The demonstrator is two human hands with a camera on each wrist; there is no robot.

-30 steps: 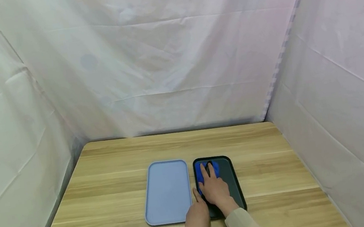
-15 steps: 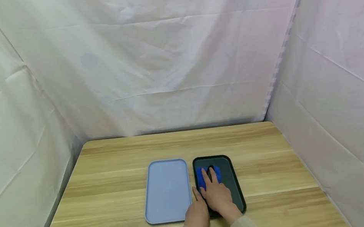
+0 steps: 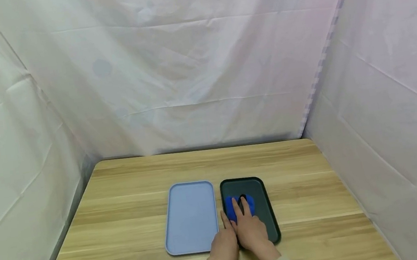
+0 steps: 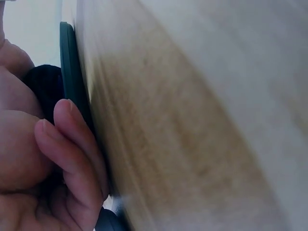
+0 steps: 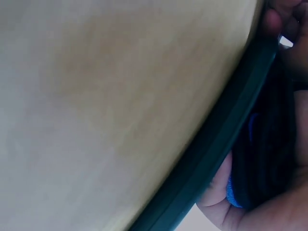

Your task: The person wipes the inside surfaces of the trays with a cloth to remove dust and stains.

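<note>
Head view hides bent left fingers (image 4: 73, 168), hold unclear; right fingers (image 3: 237, 208) clasp blue pad (image 3: 230, 210).

white sheets (image 3: 199, 64) curtain off this table (image 3: 121, 218), booth-like

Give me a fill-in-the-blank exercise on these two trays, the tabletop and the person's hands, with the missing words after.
The light blue rectangular tray lies to the ____ of the dark green rectangular tray.
The bright blue item with a black part lies under the person's ____ hand.
The person's left hand is at the left edge of the ____ tray.
The yellowish-brown tabletop shows ____ grain.

Missing words: left; right; dark green; wood.
</note>
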